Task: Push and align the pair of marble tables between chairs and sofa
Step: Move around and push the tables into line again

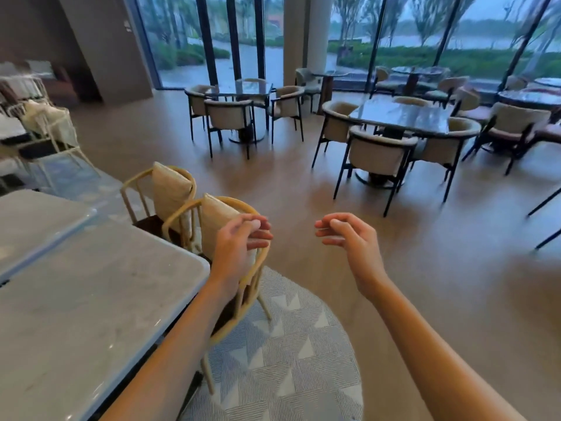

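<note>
Your hands hover free, right of the marble tables.
Left hand [239, 247] and right hand [349, 238] hang loosely curled, holding nothing; near table [91, 299] and far table [36, 217] run lengthwise away from you, lower left.

Two marble tables [91, 299] at lower left, two wooden chairs [218, 232] beside them, one patterned rug [288, 360] at bottom centre, two hands [239, 247] mid-frame.

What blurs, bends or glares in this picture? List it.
Head view: motion blur smears the white chairs at far left and the trees behind the windows; wide-angle bending tilts the window frames outward; soft daylight glints off the near marble table and the dark table; both hands stay fairly sharp.
</note>
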### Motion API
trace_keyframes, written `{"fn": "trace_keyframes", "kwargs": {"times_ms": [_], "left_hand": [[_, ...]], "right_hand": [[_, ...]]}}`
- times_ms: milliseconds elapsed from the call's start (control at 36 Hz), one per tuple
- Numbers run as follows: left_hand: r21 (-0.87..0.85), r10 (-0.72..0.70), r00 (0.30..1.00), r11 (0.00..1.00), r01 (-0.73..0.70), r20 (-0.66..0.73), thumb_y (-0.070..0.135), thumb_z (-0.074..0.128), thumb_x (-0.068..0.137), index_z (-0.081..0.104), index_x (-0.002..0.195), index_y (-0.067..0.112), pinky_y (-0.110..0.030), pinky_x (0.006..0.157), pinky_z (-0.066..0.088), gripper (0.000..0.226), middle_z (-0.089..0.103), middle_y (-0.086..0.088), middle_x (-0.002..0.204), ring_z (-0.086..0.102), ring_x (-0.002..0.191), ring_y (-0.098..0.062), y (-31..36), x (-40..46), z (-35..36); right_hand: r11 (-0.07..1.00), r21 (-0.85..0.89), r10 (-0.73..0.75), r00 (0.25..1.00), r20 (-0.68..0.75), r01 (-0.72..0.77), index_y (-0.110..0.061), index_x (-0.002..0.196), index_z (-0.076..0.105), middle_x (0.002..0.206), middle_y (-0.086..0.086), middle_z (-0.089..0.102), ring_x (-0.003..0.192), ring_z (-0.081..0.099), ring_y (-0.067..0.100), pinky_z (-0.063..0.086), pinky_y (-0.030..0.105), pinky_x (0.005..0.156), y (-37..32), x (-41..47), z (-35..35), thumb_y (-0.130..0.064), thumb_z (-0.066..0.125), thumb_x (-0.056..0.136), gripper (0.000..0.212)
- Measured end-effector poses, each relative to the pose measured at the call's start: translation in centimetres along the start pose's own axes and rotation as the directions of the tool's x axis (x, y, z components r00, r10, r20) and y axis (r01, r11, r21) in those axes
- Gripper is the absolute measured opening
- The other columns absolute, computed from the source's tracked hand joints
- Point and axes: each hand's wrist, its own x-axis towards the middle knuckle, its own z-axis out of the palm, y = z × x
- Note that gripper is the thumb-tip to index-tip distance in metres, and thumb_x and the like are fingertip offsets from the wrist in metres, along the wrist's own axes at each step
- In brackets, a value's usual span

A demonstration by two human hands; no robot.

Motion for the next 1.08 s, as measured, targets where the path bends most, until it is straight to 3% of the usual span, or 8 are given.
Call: {"fn": "trace_keyframes", "kwargs": {"times_ms": [56,194,361,500,694,806,944,1083], "left_hand": [[0.013,0.006,0.999,1.000,-0.005,-0.043,0.003,0.047,0.098,0.066,0.104,-0.008,-0.035,0.074,0.058,0.023,0.069,-0.021,0.094,0.067,0.083,-0.029,-1.4,4.3,1.4],[0.011,0.045,0.968,0.999,-0.044,-0.246,0.006,0.049,0.098,0.067,0.101,0.001,-0.046,0.084,0.054,0.020,0.071,-0.017,0.093,0.068,0.089,-0.033,-1.2,14.6,4.0],[0.082,0.102,0.935,0.994,-0.079,-0.340,0.008,0.051,0.098,0.065,0.106,-0.003,-0.043,0.082,0.056,0.019,0.070,-0.017,0.096,0.069,0.085,-0.028,-0.6,24.5,6.2],[0.084,0.132,0.894,0.991,-0.106,-0.428,0.011,0.056,0.096,0.067,0.096,0.010,-0.046,0.085,0.056,0.010,0.072,-0.008,0.090,0.069,0.084,-0.026,-2.7,34.1,6.9],[-0.001,0.144,0.832,0.985,-0.171,-0.536,-0.001,0.060,0.092,0.055,0.090,0.004,-0.032,0.070,0.060,0.007,0.067,-0.013,0.087,0.069,0.074,-0.022,-8.1,51.3,7.0],[-0.066,0.095,0.787,0.983,-0.170,-0.610,-0.002,0.059,0.091,0.054,0.085,0.005,-0.036,0.071,0.058,0.011,0.066,-0.015,0.090,0.068,0.073,-0.024,-8.5,61.7,6.4],[-0.043,0.075,0.736,0.989,-0.140,-0.673,0.000,0.056,0.095,0.055,0.082,0.008,-0.042,0.075,0.058,0.016,0.069,-0.014,0.092,0.068,0.078,-0.027,-8.2,70.1,4.4],[0.032,0.118,0.618,0.988,-0.148,-0.777,-0.002,0.054,0.094,0.056,0.079,0.011,-0.043,0.076,0.055,0.020,0.069,-0.011,0.089,0.067,0.080,-0.030,-7.6,77.4,-1.2]], "right_hand": [[1.000,0.014,0.017,0.999,0.037,-0.017,-0.002,0.102,0.069,0.095,0.011,0.076,0.089,0.072,0.027,0.058,0.036,0.079,1.9,5.3,-0.5,-0.007,0.051,0.099,0.019],[0.994,0.032,0.096,0.976,0.194,-0.104,-0.004,0.098,0.070,0.094,0.015,0.076,0.088,0.072,0.029,0.057,0.040,0.079,4.5,18.3,-0.3,-0.007,0.050,0.099,0.020],[0.988,0.069,0.099,0.922,0.374,-0.135,-0.003,0.097,0.070,0.091,0.013,0.077,0.083,0.072,0.026,0.057,0.036,0.076,4.2,32.4,3.0,-0.007,0.050,0.098,0.021],[0.985,0.089,0.084,0.855,0.511,-0.150,-0.008,0.093,0.070,0.087,0.010,0.075,0.083,0.071,0.026,0.056,0.034,0.074,6.3,42.8,7.2,-0.008,0.052,0.098,0.019],[0.990,0.024,0.091,0.774,0.627,-0.136,0.000,0.098,0.068,0.093,0.017,0.073,0.083,0.069,0.025,0.054,0.038,0.078,12.7,58.7,14.3,-0.004,0.050,0.099,0.018],[0.990,0.002,0.105,0.745,0.659,-0.142,0.009,0.105,0.066,0.101,0.026,0.072,0.082,0.069,0.025,0.053,0.042,0.081,13.6,68.5,19.6,-0.005,0.050,0.099,0.022],[0.993,0.005,0.078,0.687,0.723,-0.118,0.011,0.108,0.065,0.098,0.021,0.073,0.081,0.069,0.025,0.054,0.043,0.082,13.2,77.6,26.6,-0.006,0.050,0.099,0.025],[0.987,0.047,0.047,0.551,0.833,-0.155,0.006,0.104,0.067,0.094,0.018,0.074,0.083,0.069,0.025,0.055,0.044,0.084,15.2,84.4,35.9,-0.008,0.052,0.098,0.022]]}}
